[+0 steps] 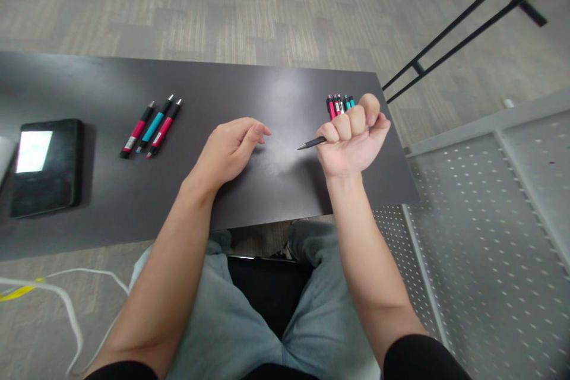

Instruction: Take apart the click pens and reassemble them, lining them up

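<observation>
My right hand (351,136) is raised over the right part of the dark table (276,190), palm up, its fingers curled round a pen (312,143) whose dark tip sticks out to the left. Behind that hand lies a row of several red and teal pens (337,104), partly hidden by the fingers. My left hand (234,147) rests on its side at the middle of the table, fingers bent but apart from the thumb, with no object visible in it. Left of it, two red pens (164,130) and a teal pen (155,124) lie slanted side by side.
A black device with a bright screen (47,166) sits at the table's left, beside a grey edge of something. A perforated metal panel (485,237) and black rails (463,29) stand to the right. White cables (71,314) hang at the lower left.
</observation>
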Demonstrator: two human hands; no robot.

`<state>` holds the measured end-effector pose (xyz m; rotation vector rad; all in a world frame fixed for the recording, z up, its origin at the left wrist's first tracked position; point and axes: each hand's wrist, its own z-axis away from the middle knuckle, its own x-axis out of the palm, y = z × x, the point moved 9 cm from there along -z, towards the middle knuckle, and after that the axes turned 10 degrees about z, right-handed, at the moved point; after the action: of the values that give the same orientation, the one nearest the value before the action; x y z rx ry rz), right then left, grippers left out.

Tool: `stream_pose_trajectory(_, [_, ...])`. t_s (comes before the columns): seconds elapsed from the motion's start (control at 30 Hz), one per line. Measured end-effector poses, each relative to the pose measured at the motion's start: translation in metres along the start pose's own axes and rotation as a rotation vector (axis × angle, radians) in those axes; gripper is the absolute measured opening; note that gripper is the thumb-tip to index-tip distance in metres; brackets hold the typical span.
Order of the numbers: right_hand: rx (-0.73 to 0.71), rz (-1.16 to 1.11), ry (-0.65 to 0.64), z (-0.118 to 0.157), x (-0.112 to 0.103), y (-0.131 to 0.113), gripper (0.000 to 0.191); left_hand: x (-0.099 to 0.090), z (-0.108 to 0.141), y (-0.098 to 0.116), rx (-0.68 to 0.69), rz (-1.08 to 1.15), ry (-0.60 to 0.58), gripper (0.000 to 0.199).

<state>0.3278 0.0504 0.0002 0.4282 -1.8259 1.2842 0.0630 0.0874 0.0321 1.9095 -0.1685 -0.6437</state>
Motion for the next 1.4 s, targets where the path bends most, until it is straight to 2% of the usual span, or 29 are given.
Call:
stream_pose_trajectory(0.1, [-0.007, 0.064, -0.079, 0.001, 0.010, 0.014, 0.064, 0.004, 0.000, 0.005, -0.007, 0.041, -0.016, 0.081])
stream_pose_trajectory(0.2, [0.048, 0.095, -0.151, 0.010, 0.025, 0.029, 0.075, 0.012, 0.001, 0.009, -0.017, 0.128, -0.065, 0.068])
stream_pose_trajectory(0.3, [0.096, 0.118, -0.143, 0.020, 0.041, 0.036, 0.083, 0.023, 0.002, 0.012, -0.014, 0.201, -0.118, 0.057])
stream_pose_trajectory(0.37, [0.090, 0.147, -0.106, 0.025, 0.050, 0.035, 0.083, 0.025, 0.002, 0.014, 0.003, 0.194, -0.112, 0.041])
stream_pose_trajectory(0.43, [0.092, 0.213, -0.073, 0.028, 0.056, 0.034, 0.077, 0.020, 0.002, 0.014, 0.021, 0.170, -0.043, 0.030])
stream_pose_trajectory(0.5, [0.119, 0.318, -0.058, 0.028, 0.058, 0.034, 0.070, 0.008, 0.002, 0.014, 0.027, 0.162, 0.074, 0.029])
stream_pose_trajectory(0.6, [0.179, 0.525, -0.034, 0.025, 0.049, 0.036, 0.050, -0.009, 0.003, 0.012, 0.015, 0.185, 0.226, 0.034])
stream_pose_trajectory(0.7, [0.267, 0.659, -0.044, 0.023, 0.036, 0.038, 0.034, -0.018, 0.004, 0.006, -0.012, 0.302, 0.305, 0.048])
stream_pose_trajectory(0.8, [0.371, 0.757, -0.223, 0.029, 0.042, 0.042, 0.038, -0.019, 0.002, 0.002, 0.023, 0.486, 0.334, 0.054])
stream_pose_trajectory(0.9, [0.517, 0.851, -0.470, 0.047, 0.058, 0.053, 0.057, -0.015, -0.003, -0.001, 0.078, 0.634, 0.308, 0.049])
stream_pose_trajectory(1.0, [0.601, 0.848, -0.591, 0.064, 0.071, 0.065, 0.070, -0.012, -0.006, -0.007, 0.081, 0.789, 0.282, 0.048])
stream_pose_trajectory(1.1, [0.606, 0.819, -0.585, 0.070, 0.075, 0.075, 0.072, -0.009, -0.007, -0.008, 0.066, 0.851, 0.264, 0.053])
stream_pose_trajectory(1.17, [0.585, 0.819, -0.576, 0.070, 0.076, 0.079, 0.069, -0.010, -0.007, -0.009, 0.055, 0.855, 0.295, 0.054])
stream_pose_trajectory(1.3, [0.479, 0.906, -0.562, 0.066, 0.075, 0.081, 0.069, -0.012, -0.005, -0.012, 0.078, 0.913, 0.396, 0.049])
stream_pose_trajectory(1.4, [0.305, 1.106, -0.533, 0.061, 0.077, 0.074, 0.064, -0.016, -0.002, -0.018, 0.091, 0.928, 0.530, 0.045])
